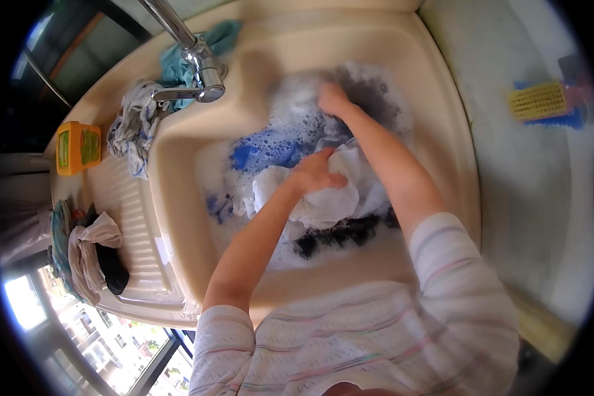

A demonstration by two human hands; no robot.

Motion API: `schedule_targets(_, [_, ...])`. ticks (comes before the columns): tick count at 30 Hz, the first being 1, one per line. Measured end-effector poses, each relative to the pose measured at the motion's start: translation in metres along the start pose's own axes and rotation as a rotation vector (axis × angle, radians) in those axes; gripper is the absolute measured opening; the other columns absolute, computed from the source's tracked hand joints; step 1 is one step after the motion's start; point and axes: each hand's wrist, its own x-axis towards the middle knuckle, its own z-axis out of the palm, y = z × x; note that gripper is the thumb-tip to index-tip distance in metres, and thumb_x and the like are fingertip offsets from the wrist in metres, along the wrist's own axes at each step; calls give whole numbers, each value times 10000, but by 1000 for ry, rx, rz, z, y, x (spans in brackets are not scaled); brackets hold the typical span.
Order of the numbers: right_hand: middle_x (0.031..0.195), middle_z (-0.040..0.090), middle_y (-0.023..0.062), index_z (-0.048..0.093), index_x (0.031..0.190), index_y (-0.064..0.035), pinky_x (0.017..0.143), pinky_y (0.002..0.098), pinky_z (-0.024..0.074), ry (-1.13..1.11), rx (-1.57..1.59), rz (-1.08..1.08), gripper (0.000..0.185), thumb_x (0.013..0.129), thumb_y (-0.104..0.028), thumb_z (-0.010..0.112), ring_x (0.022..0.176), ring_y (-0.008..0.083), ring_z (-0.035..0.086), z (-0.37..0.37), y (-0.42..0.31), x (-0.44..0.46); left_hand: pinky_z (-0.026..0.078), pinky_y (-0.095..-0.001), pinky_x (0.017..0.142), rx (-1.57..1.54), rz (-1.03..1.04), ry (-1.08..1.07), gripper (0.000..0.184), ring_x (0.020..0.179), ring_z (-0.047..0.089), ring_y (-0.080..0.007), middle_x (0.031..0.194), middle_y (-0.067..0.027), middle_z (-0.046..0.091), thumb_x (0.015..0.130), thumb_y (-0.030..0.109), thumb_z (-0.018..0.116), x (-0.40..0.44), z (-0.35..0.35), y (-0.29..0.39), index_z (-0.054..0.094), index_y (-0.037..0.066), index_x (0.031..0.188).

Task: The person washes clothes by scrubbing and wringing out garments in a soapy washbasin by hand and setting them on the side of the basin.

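In the head view, my left hand grips a wet white cloth bunched up in the soapy water. Farther back in the basin, my right hand is curled, its fingertips down in the foam; whatever it holds is hidden by suds. Between and left of my hands a blue cloth shows through the bubbles. Dark fabric lies half under the foam, nearer to my body than the white cloth.
The beige sink has a chrome faucet at its back left. Crumpled teal cloth and grey-white cloth lie beside it. A yellow container and more clothes sit along the ribbed drainboard. At right is a scrubbing brush.
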Motion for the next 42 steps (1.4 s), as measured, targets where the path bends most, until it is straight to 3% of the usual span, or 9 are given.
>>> schedule_targets(4, [872,599,212,626,798,-41,721,389,460,38,420,-421,175,766,-198,559,832,322,583,-30,-71,-48,388,-348,903,50,-47,74,763,1041,520,-296,1119,-189,547,586,416,702,-2,11,7,464,42,1207])
schedule_targets(10, [1007,619,100,538,1123,-89,767,316,468,-171,794,-758,388,770,-226,621,903,194,604,-30,-124,-92,381,-364,908,191,154,56,753,1044,521,-294,1117,-178,554,608,454,687,-2,18,15,477,24,1190])
schedule_targets(14, [988,614,66,612,984,-164,804,435,430,-67,-25,-222,298,785,-371,532,968,269,553,-42,-16,-69,423,-361,856,206,-52,56,717,997,551,-292,1052,-184,579,584,453,670,-9,11,24,501,29,1137])
schedule_targets(27, [1080,566,161,562,1087,-57,879,395,396,-663,-316,-46,433,709,-267,581,1039,334,507,-98,43,-178,479,-264,645,-432,175,59,266,722,602,-128,780,-71,635,621,61,680,-80,-47,66,622,-16,869])
schedule_targets(29, [1177,509,138,481,1179,-51,910,363,378,-270,-94,-350,578,666,-257,649,1119,289,450,-105,38,-186,493,-241,667,-735,377,110,298,730,593,-106,796,-47,634,628,-83,667,-105,-69,87,616,-2,910])
schedule_targets(34, [1186,508,117,472,1190,-24,926,324,366,-292,673,-572,655,621,-230,724,1104,225,459,-70,-7,-174,487,-295,742,-812,776,301,352,732,619,-189,847,-119,645,597,-142,588,-151,-106,145,599,-30,930])
schedule_targets(37, [1103,568,139,518,1146,-6,914,317,383,-577,895,-383,614,619,-228,741,1041,248,515,-73,-16,-173,463,-313,790,-839,833,521,360,806,597,-224,896,-141,614,602,-98,542,-176,-128,146,553,-62,960])
schedule_targets(39, [1025,605,149,551,1094,24,858,307,428,-325,640,-16,541,638,-201,736,949,236,568,-105,-10,-173,451,-334,824,-867,844,594,407,870,582,-248,959,-157,592,616,-65,510,-194,-147,128,521,-68,1023])
schedule_targets(42, [1042,596,143,542,1093,44,798,305,457,-68,954,-131,484,678,-158,690,912,212,583,-175,-8,-170,446,-353,847,-825,732,575,465,913,569,-264,990,-162,580,622,-15,493,-215,-158,100,494,-66,1083])
